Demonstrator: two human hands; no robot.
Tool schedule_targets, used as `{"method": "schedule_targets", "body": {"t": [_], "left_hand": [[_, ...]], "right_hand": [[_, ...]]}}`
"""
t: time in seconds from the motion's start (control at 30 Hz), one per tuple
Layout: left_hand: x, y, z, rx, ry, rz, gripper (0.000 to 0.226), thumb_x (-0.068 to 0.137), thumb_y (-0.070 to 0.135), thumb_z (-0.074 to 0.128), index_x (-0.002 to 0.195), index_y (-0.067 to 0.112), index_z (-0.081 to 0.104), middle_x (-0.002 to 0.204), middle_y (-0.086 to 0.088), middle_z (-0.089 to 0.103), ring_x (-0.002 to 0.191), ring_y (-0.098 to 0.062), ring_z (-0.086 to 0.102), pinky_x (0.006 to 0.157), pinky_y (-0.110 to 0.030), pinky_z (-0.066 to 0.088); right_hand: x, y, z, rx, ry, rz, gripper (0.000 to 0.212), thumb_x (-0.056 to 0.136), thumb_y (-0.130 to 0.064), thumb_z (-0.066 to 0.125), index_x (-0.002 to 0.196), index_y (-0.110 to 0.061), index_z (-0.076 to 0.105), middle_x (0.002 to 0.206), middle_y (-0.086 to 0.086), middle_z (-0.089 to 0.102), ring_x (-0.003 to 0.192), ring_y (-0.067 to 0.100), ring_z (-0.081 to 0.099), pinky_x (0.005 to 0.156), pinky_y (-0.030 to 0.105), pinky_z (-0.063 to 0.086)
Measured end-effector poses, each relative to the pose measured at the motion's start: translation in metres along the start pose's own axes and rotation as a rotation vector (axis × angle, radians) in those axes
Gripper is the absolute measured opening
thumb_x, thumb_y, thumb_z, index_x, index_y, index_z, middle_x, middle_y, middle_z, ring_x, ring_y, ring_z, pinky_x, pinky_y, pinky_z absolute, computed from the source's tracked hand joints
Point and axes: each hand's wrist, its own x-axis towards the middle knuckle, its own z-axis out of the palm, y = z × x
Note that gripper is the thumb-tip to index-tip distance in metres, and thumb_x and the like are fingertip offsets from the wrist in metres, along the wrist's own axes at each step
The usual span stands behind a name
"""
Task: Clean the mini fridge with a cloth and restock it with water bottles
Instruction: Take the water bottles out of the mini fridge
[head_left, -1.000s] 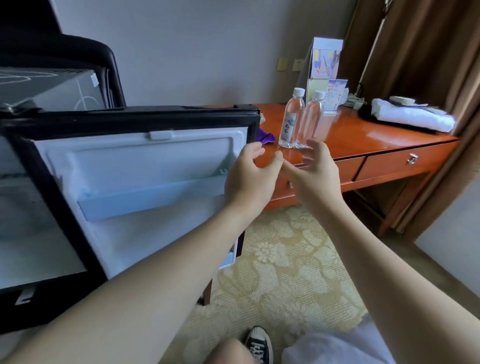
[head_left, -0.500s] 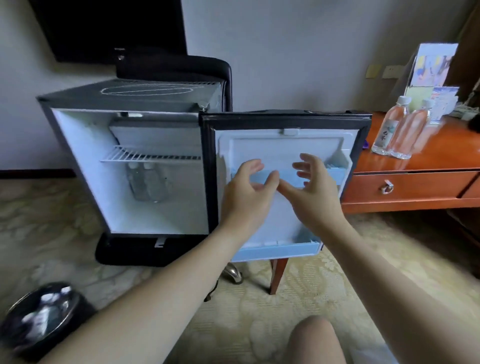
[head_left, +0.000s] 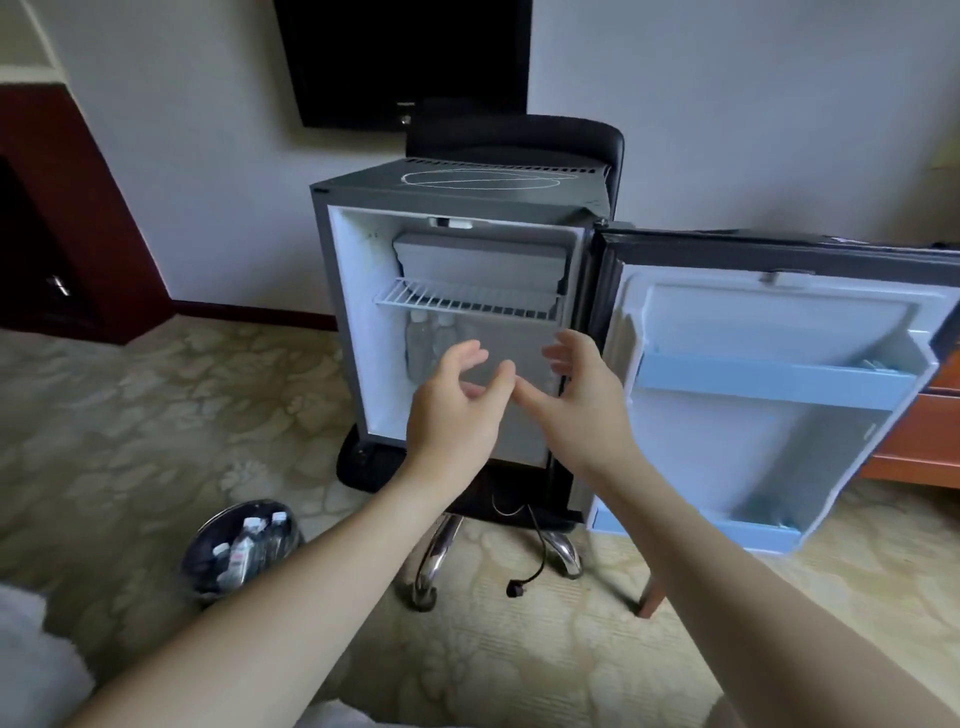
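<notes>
Head view of a mini fridge (head_left: 358, 291) with its door (head_left: 779, 395) swung fully open to the right, so that both the cabinet and the door racks are exposed for wiping and loading. The left hand (head_left: 457, 410) and the right hand (head_left: 582, 400) are raised side by side in front of the lower compartment, thumbs nearly meeting; the fingers of each are loosely spread and slightly curved, and neither hand holds anything. No cloth is in view. Two water bottles (head_left: 428, 345) stand upright at the back left of the cabinet floor, directly under the wire shelf (head_left: 467, 301) — this placement suits their height, since the space above the shelf is largely taken by the grey freezer box (head_left: 478, 260). The pale blue door rails (head_left: 769, 379) hold nothing that can be made out.

The fridge rests on the seat of a black office chair (head_left: 519, 137), whose chrome legs (head_left: 441, 551) show beneath it; its power cord (head_left: 530, 556) lies unplugged on the patterned carpet (head_left: 130, 415), a sensible state for cleaning. A round metal bin (head_left: 208, 540) at lower left holds several discarded bottles. A dark wall-mounted screen (head_left: 410, 57) hangs above, and an edge of the orange wooden surface (head_left: 930, 436) shows at far right.

Judged from the empty hands and their aim at the interior, the step in hand is probably a reach into the cabinet — whether to remove bottles or to arrange them cannot be told.
</notes>
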Motion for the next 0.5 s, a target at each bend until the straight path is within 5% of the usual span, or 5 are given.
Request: {"method": "schedule_targets", "body": {"t": [0.5], "left_hand": [[0.061,-0.078,-0.030,-0.078,0.110,-0.157,0.042,0.093,0.039,0.066,0.132,0.027,0.055,0.122,0.021,0.061,0.088,0.013,0.057,0.074,-0.013,0.042]], "right_hand": [[0.044,0.015,0.096,-0.007,-0.160,0.044,0.079,0.080,-0.051,0.075,0.144,-0.020,0.038,0.130,-0.010,0.054,0.120,0.008,0.050,0.093,0.021,0.039]]}}
